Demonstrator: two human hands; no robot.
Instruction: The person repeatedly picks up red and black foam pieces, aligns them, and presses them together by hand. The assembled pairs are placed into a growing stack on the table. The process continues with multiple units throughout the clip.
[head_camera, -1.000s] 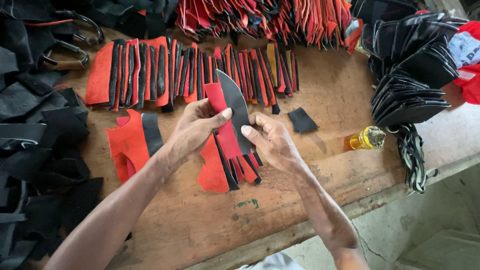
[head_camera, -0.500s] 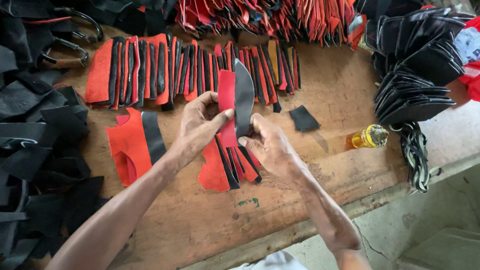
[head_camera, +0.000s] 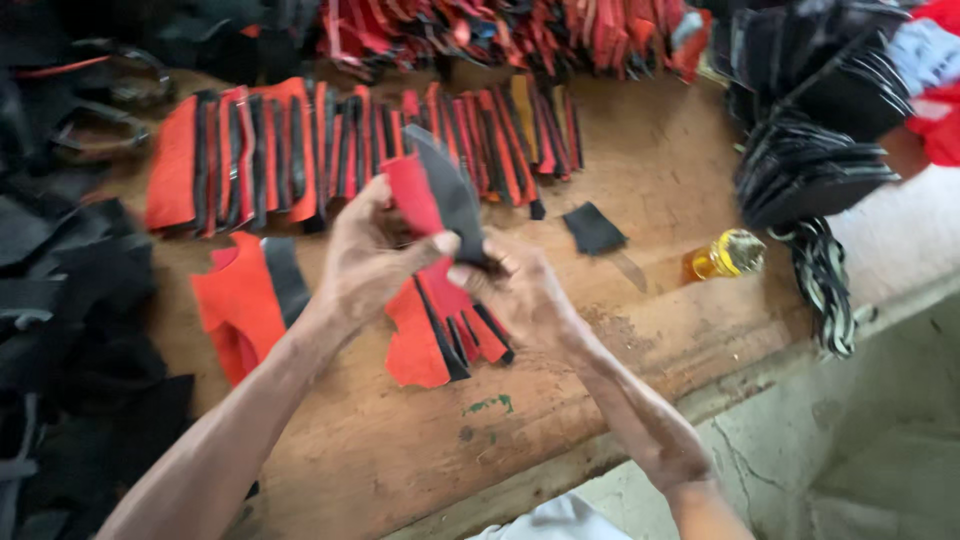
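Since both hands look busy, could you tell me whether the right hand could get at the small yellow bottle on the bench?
Probably yes: the yellow bottle stands on bare wood beside the right hand, nothing between, though that hand holds a red-and-black piece.

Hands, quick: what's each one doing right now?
Left hand: closed on the red piece, raised above the workbench.
Right hand: closed on the dark grey piece, pressed against the red one.
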